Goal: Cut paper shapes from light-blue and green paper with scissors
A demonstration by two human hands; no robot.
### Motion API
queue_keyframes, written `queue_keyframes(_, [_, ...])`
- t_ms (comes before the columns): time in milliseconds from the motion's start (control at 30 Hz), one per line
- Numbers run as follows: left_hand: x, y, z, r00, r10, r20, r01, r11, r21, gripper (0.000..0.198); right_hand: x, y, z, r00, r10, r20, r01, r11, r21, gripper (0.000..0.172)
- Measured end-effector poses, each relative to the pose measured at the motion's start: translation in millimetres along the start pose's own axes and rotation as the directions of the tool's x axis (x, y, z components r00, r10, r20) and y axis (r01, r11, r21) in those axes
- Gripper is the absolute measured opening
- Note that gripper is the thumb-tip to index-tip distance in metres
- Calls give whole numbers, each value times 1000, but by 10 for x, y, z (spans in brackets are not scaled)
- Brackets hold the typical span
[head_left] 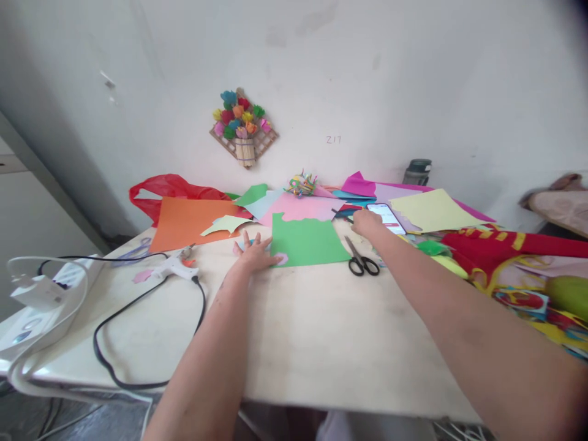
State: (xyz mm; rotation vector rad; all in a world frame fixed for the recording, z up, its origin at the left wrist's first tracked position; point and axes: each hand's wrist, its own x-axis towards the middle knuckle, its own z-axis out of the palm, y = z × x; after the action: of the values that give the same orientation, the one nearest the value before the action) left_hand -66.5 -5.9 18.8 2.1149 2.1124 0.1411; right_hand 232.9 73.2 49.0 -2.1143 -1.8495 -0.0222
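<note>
My left hand (pixel 254 252) lies with its fingers spread at the left edge of a green paper sheet (pixel 307 242) with an unevenly cut top edge. A small pale purple paper cutout (pixel 279 259) is at that sheet's lower left corner, by my fingers. Other small cutouts are partly hidden under the hand. To the right, my right hand (pixel 366 223) is closed on a slim black pen (pixel 340 215), just past the sheet's right edge. Below that hand, black-handled scissors (pixel 361 260) rest on the table with their blades pointing away. A lit phone (pixel 384 218) lies beside the right hand.
A white glue gun (pixel 174 264) with a black cord and a power strip (pixel 55 306) occupy the left side. Orange paper (pixel 193 217) and a red plastic bag (pixel 179 187) lie behind. Colourful scraps and red fabric (pixel 482 248) crowd the right. A bottle (pixel 417 172) stands against the wall.
</note>
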Motion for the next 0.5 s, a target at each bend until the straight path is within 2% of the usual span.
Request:
queue_keyframes(67, [1, -2, 3, 1000, 4, -5, -4, 1000, -19, 87, -67, -91, -83, 999, 5, 50, -12, 989, 145, 14])
queue_keyframes(100, [2, -4, 5, 1000, 3, -7, -3, 1000, -29, 87, -120, -162, -104, 993, 12, 120, -60, 908, 414, 15])
queue_keyframes(133, [2, -6, 9, 1000, 3, -12, -3, 999, -40, 87, -184, -250, -107, 990, -12, 141, -61, 862, 504, 17])
queue_keyframes(200, [0, -10, 19, 999, 5, -34, -8, 998, -64, 84, -337, -469, -53, 988, -72, 139, -28, 794, 608, 20])
queue_keyframes(300, [0, -14, 41, 997, -1, -78, -7, 995, -95, 74, -557, -830, 137, 972, -174, 161, 5, 693, 721, 16])
queue_keyframes(367, [5, -17, 58, 995, 1, -98, -12, 994, -106, 66, -656, -1024, 293, 956, -238, 170, -21, 526, 850, 12])
queue_keyframes(433, [14, -17, 71, 994, 16, -107, -28, 994, -109, 58, -707, -1146, 446, 951, -265, 157, -24, 445, 895, 11])
queue_keyframes(500, [19, -15, 78, 993, 32, -113, -44, 994, -105, 51, -720, -1196, 584, 953, -290, 91, 40, 416, 909, 10])
